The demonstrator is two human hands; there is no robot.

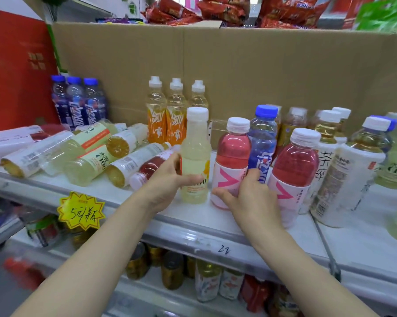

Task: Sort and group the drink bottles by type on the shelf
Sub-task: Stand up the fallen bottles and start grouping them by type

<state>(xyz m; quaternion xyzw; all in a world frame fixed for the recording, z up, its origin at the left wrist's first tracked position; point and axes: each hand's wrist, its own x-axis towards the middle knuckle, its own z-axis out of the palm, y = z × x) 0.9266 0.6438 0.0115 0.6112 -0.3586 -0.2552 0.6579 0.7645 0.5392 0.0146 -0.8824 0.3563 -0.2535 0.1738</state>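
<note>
My left hand [170,177] grips an upright pale yellow lemon drink bottle [195,154] with a white cap, standing on the white shelf [193,220]. My right hand [250,193] wraps around the lower part of an upright pink bottle [233,154] just to its right. A blue-capped clear bottle [262,138] stands behind that, and a second pink bottle [294,168] stands further right. Several lemon drink bottles [87,161] lie on their sides at the left. Orange-labelled bottles [167,115] and dark blue bottles [78,104] stand at the back.
A tall cardboard box [238,65] walls off the back of the shelf. White-labelled tea bottles [343,175] crowd the right. A red box [14,72] stands at the left. A yellow price tag [81,210] hangs on the shelf edge. Cans and bottles fill the lower shelf [193,277].
</note>
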